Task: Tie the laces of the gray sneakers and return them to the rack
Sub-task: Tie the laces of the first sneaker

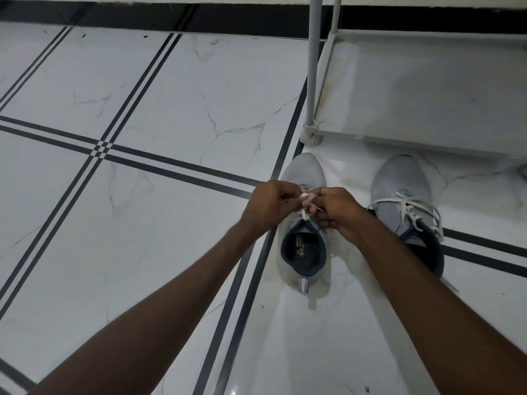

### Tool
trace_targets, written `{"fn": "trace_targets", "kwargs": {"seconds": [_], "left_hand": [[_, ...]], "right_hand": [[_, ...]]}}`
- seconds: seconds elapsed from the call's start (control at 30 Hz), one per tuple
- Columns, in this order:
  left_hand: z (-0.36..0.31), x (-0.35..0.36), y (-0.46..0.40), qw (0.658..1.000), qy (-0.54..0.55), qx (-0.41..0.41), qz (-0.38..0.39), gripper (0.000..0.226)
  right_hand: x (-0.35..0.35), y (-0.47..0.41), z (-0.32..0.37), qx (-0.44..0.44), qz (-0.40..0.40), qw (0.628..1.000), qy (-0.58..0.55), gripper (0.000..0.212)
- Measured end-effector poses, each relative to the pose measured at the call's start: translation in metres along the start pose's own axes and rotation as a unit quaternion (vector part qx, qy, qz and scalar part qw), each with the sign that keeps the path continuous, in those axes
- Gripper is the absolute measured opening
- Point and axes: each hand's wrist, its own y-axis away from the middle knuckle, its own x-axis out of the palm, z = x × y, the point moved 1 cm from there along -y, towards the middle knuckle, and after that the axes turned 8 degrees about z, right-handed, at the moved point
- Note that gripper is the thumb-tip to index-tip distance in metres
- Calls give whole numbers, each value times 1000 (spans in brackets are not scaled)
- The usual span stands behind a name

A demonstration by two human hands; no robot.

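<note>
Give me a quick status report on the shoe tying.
Left hand and right hand working left sneaker laces. Right sneaker laces loose. Rack unobstructed.

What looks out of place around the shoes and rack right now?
Only the right-hand sneaker: its white laces lie loose, spilling over its side onto the floor. Both hands are working the laces on the left-hand sneaker. Both shoes stand upright on the floor before the rack. Nothing looks damaged.

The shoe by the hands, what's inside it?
Inside the left shoe you can see a dark lining and an insole with a small gold logo. It looks empty. The toe end is hidden under the tongue and both hands, left hand and right hand, working the lace.
</note>
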Motion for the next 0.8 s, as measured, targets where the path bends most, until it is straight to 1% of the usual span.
{"fn": "trace_targets", "kwargs": {"seconds": [0.07,0.13,0.2,0.3,0.37,0.43,0.47,0.53,0.57,0.63,0.67,0.7,0.73,0.8], "left_hand": [[1,4,2,996,-71,31,-33,19],[2,8,3,992,-104,39,-60,18],[3,11,6,995,-67,10,-73,15],[9,15,7,992,77,-53,-84,9],[10,16,10,978,177,-81,-74,5],[8,16,14,952,283,-101,-53,1],[8,14,16,938,323,-116,-47,4],[11,10,21,913,376,-154,-31,11],[13,9,24,903,393,-171,-17,15],[20,7,29,881,433,-193,6,24],[23,6,32,870,449,-203,11,27],[26,7,35,867,451,-213,15,28],[28,7,38,873,435,-219,22,27],[31,5,42,911,346,-220,47,27]], "right_hand": [[-6,1,1,16,42,999,-14,21],[-12,4,1,33,75,996,-17,22],[-16,7,2,38,92,995,0,26],[-17,13,7,23,77,993,81,30],[-13,17,8,-5,45,987,155,25],[-9,20,7,-40,-24,975,218,19],[-7,21,6,-57,-55,969,233,15],[-8,21,3,-94,-91,960,248,5],[-10,20,1,-115,-109,946,281,3],[-18,20,-3,-150,-149,903,375,7],[-22,20,-6,-156,-167,887,401,8],[-25,21,-10,-154,-186,878,414,11],[-29,22,-14,-146,-206,868,427,13],[-34,26,-22,-123,-233,844,468,15]]}}
